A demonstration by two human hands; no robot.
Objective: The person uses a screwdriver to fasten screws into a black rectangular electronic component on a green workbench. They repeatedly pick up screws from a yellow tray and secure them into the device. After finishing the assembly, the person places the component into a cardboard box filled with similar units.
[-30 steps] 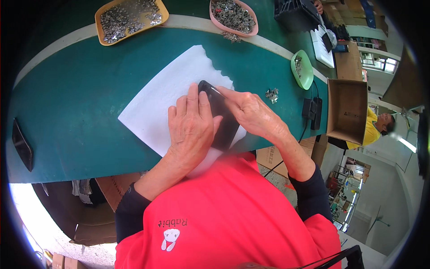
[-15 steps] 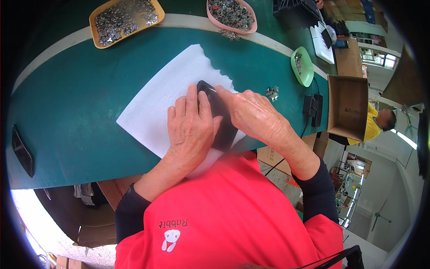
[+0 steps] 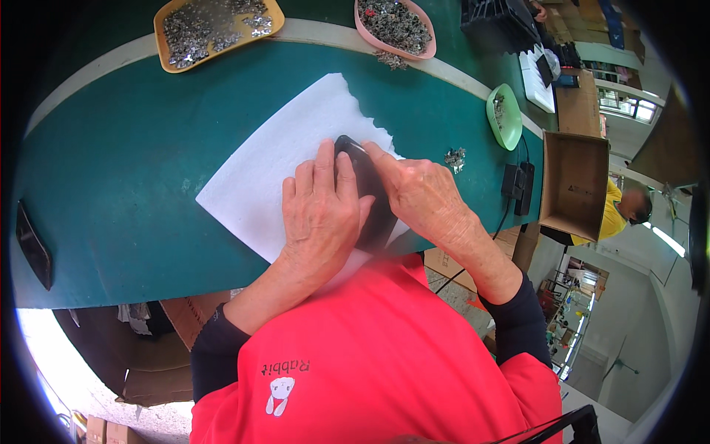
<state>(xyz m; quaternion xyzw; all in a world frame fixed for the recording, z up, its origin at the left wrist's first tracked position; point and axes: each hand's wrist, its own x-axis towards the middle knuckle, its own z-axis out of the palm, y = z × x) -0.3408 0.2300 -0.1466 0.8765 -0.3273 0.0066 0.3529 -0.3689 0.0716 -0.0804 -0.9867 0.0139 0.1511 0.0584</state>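
Note:
A long, dark, glossy plastic panel lies slanted on a torn-edged white foam sheet. My left hand lies flat over the panel's left side, its fingers stretched out and partly on the foam, its thumb across the panel. Curled along the panel's right edge, my right hand presses its forefinger near the far end. The undersides of the right fingers are hidden, so anything small beneath them cannot be seen. Beside that hand, a little pile of metal clips sits on the green table.
Small metal parts fill a yellow tray and a pink tray at the back; a green tray holds some too. Another dark panel lies far left. A power strip and cardboard box are at right.
The whole view has shifted slightly. Both hands stay on the dark panel in nearly the same pose; the right fingers have moved only a little along its edge.

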